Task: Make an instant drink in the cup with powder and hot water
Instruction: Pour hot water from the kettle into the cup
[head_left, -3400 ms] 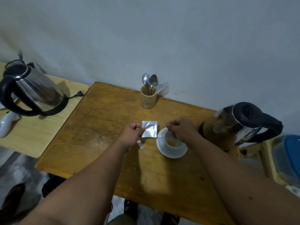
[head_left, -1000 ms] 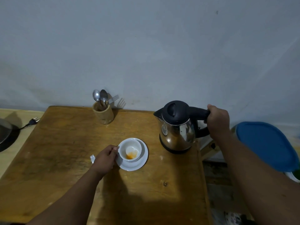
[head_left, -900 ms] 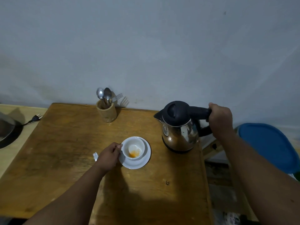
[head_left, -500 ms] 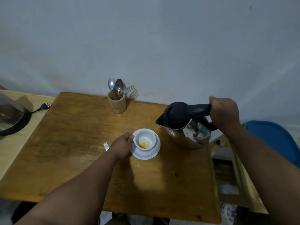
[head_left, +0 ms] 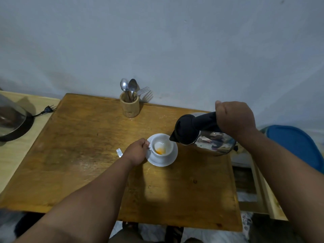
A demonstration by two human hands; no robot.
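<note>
Stainless steel kettle (head_left: pixel 208 141), black lid and handle, is tilted spout-down in the right hand (head_left: pixel 234 120), which is fisted around the handle, forearm extended. The spout tip sits at the right rim of the white cup (head_left: pixel 162 146). The left hand (head_left: pixel 136 153) is closed on the cup's handle side. The cup stands on a round white saucer (head_left: pixel 164 159) on the worn wooden desk (head_left: pixel 87 146) and contains orange powder (head_left: pixel 160 151). A cylindrical wooden utensil holder (head_left: pixel 129 106) stands beyond the cup.

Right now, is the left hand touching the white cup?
Touching. The head view shows the left hand with its fingers closed on the handle of the white cup, no gap visible between them.
</note>
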